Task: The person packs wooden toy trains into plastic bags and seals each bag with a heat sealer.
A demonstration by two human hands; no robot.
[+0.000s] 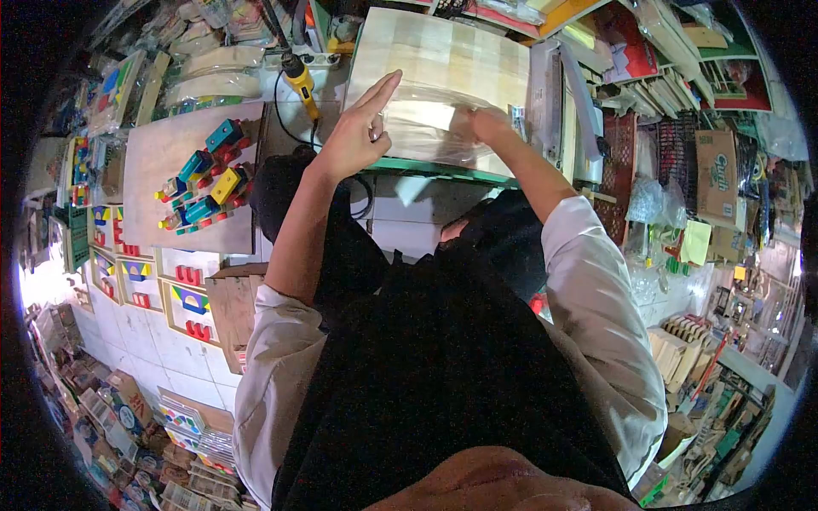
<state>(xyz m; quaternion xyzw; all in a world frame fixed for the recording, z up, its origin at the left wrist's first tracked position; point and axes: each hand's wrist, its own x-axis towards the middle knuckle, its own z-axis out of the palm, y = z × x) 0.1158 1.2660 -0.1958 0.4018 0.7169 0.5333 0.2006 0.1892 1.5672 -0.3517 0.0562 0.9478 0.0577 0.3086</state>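
A pale wooden board (443, 51) with a striped grain lies in front of me, and clear plastic film (426, 140) spreads over its near part, catching the light. My left hand (354, 136) is above the board's left near edge, index finger stretched forward and thumb apart; nothing shows in it. Over the right part of the film is my right hand (488, 126), smeared by motion. Its fingertips point down at the film, and whether they pinch it is hidden.
Left of the board stands a yellow-and-black hand tool (300, 83) with a cord. Painted wooden toy vehicles (213, 175) rest on a flat panel (149, 166). Framed block sets (189, 300) lie on the tiled floor. Shelves and a cardboard box (714, 175) line the right side.
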